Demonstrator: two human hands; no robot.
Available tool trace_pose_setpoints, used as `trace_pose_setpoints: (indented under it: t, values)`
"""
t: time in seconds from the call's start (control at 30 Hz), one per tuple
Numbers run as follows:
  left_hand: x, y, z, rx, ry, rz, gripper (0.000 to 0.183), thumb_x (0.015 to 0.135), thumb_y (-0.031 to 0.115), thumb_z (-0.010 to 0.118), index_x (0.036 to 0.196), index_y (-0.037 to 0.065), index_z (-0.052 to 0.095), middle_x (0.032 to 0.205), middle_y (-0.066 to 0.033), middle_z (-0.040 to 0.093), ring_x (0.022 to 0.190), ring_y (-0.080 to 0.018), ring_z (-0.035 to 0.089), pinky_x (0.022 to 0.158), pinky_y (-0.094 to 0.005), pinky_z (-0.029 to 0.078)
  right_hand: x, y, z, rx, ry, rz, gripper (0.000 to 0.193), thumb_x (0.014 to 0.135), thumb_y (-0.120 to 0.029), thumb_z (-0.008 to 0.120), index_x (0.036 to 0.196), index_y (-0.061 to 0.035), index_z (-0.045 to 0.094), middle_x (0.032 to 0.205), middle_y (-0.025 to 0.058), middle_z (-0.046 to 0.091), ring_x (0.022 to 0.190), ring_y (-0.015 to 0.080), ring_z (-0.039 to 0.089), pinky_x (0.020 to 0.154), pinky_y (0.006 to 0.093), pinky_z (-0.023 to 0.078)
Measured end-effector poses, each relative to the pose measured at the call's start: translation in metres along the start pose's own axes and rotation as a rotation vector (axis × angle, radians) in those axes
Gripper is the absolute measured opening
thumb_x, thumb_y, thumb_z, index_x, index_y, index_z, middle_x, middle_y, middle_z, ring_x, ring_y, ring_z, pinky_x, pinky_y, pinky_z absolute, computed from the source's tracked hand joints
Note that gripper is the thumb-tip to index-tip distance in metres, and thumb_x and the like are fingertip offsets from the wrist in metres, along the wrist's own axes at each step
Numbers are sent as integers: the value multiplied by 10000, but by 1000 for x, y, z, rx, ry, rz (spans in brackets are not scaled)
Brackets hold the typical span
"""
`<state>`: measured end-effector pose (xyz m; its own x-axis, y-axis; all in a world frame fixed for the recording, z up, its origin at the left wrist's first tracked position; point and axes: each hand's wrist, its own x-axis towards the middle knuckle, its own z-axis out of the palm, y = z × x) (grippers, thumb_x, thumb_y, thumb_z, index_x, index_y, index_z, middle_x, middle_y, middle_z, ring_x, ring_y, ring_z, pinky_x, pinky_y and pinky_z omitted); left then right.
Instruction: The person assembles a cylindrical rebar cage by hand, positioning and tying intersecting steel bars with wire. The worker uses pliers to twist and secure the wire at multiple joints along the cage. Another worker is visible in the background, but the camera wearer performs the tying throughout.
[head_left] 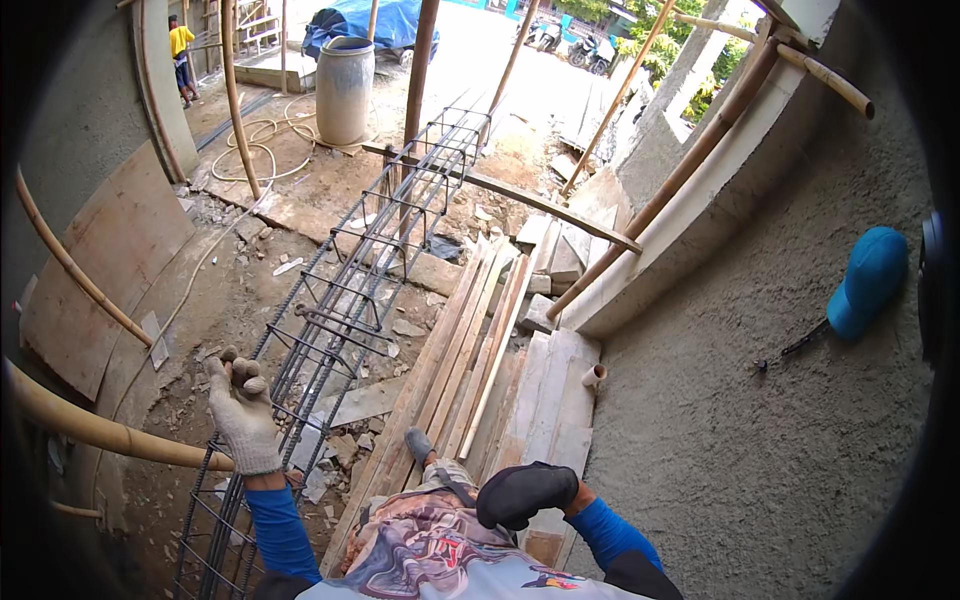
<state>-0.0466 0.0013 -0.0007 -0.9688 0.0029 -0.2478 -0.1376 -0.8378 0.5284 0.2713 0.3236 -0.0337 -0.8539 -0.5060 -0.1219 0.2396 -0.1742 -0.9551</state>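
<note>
rebar cage [350,292]; long, dark, ribbed; boxy stirrups [342,325]; left hand [243,415] near

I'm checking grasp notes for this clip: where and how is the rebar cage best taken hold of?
Probably hold the rebar cage by its long left outer bar, between two stirrups, coming from the left and above. That bar is slim and round, so the grip could wrap it, and the open gaps leave finger room. The left hand is near that edge.
</note>
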Motion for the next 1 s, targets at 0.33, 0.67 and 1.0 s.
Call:
trace_pose_setpoints:
  t: [0.33,0.67,1.0]
  values:
    - [-20,-6,13,-25,-52,60,316,1097,322,571,1162,30,674,913,-42,670,797,-114,633,556,-207,468,10,20,-53,-1211,518,-223,131,752,-33,680,879,-65,691,961,119,714,995,356,673,905,432,554]
    - [12,15,-17,-46,66,-3,281,1083,316,601,1110,43,665,835,-30,661,731,-110,622,519,-208,432,-9,107,-24,-58,305,-82,318,1021,-123,613,1300,27,644,1264,118,702,1126,209,677,923,329,555]
    - [-2,12,-4,-91,66,-12,298,1086,304,597,1176,27,659,894,-52,669,784,-140,632,550,-227,451,9,25,-37,-1212,503,-23,285,878,-83,726,1161,-72,695,1137,140,707,1105,361,662,973,443,537]
